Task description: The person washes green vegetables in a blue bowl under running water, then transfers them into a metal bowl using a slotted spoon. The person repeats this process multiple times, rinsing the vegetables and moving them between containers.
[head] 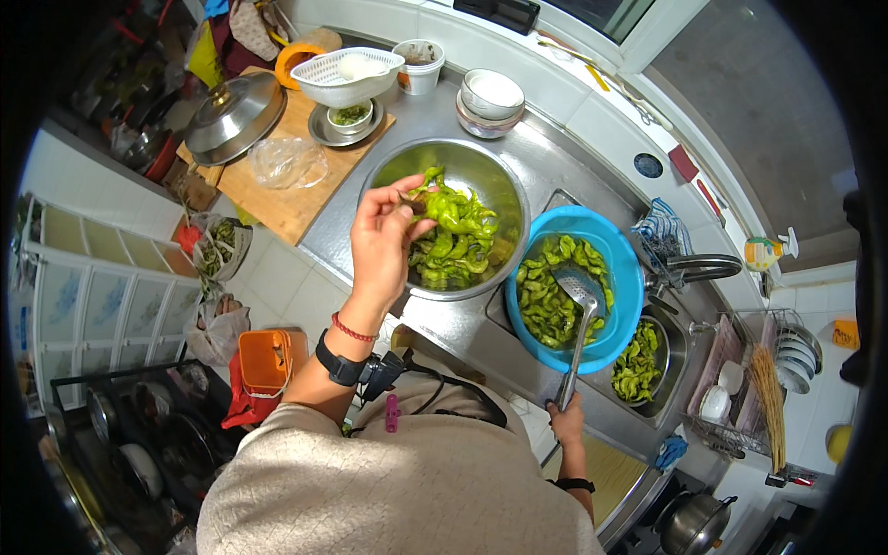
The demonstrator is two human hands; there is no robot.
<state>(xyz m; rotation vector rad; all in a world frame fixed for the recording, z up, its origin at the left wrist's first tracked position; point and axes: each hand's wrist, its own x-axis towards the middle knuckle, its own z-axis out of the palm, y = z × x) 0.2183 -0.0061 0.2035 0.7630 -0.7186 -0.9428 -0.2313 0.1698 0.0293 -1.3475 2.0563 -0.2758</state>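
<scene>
My left hand [388, 225] is above the left part of a stainless steel bowl [518, 182], its fingers closed on a green pepper [447, 208]; a small dark bit shows at the fingertips. Wrinkled green peppers [454, 258] lie in the bowl below. My right hand [567, 418] grips the handle of a metal slotted ladle [581, 291], whose perforated head rests in a blue plastic basin [628, 277] among more green peppers [544, 305] in liquid. The basin stands right of the bowl, partly over the sink edge.
Another bowl of green peppers [637, 364] sits in the sink [676, 395] under the faucet [704, 263]. A cutting board [277, 208] at the left holds a pot lid [236, 118] and a plastic bag [288, 163]. Stacked bowls [491, 104] stand behind. A dish rack [728, 430] is at the right.
</scene>
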